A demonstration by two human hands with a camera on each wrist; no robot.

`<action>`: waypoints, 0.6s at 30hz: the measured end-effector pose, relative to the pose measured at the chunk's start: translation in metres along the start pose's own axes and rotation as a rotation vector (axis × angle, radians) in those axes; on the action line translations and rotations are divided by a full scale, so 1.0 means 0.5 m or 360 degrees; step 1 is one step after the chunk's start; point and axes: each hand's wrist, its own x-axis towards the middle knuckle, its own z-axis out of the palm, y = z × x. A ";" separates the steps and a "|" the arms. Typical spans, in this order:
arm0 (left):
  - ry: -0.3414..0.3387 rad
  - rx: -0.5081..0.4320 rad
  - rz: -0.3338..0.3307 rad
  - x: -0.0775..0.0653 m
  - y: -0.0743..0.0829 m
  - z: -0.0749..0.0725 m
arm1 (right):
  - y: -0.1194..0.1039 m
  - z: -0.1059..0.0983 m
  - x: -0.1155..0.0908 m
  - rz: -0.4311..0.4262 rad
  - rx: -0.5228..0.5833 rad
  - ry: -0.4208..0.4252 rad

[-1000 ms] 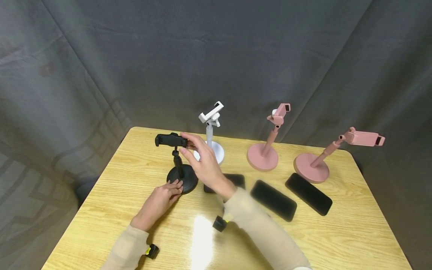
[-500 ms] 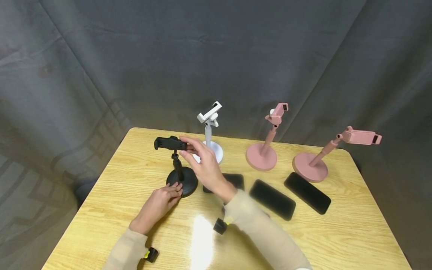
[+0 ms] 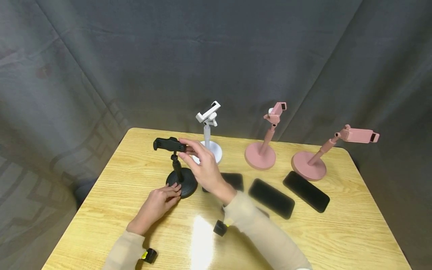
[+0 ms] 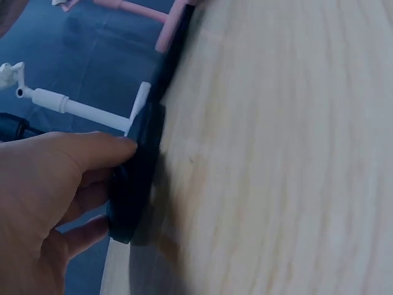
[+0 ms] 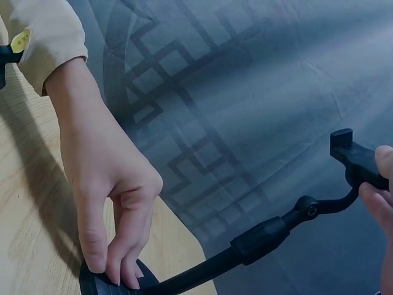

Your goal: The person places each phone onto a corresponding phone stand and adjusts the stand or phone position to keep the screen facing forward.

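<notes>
Both hands are set on the black stand (image 3: 177, 167) in the head view: its round base (image 3: 189, 183) is held at the near rim by the bent fingers of the left hand (image 3: 161, 200), and one end of its clamp (image 3: 166, 144) is pinched between the thumb and fingers of the right hand (image 3: 206, 167). Upright on the wooden table (image 3: 135, 165), the black stand is neighboured by a white stand (image 3: 207, 135) just behind it to the right; farther right, two pink stands (image 3: 268, 137) (image 3: 322, 152) are placed. Three phones (image 3: 233, 181) (image 3: 271, 198) (image 3: 306, 191) are laid to its right, one partly covered by the right arm. Behind it, a grey curtain (image 3: 216, 67) is hung. By the left wrist camera, the base is shown edge-on under the fingertips. By the right wrist camera, the clamp is shown gripped at one end, above the tilted pole.
</notes>
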 end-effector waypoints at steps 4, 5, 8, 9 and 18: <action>-0.0002 -0.0055 -0.0075 -0.002 0.005 0.002 | -0.022 -0.007 0.003 0.0009 -0.0015 -0.0011; -0.0004 -0.0063 -0.0091 -0.003 0.007 0.002 | -0.023 -0.008 0.003 0.0013 -0.0018 -0.0014; 0.0001 -0.0075 -0.0130 -0.004 0.012 0.002 | -0.020 -0.010 0.001 0.0024 -0.0023 -0.0024; 0.0005 -0.0070 -0.0140 -0.005 0.013 0.003 | -0.018 -0.010 0.001 0.0026 -0.0023 -0.0028; 0.0143 0.0000 0.0017 0.000 0.026 0.020 | -0.017 -0.021 -0.011 0.0164 0.0027 -0.0086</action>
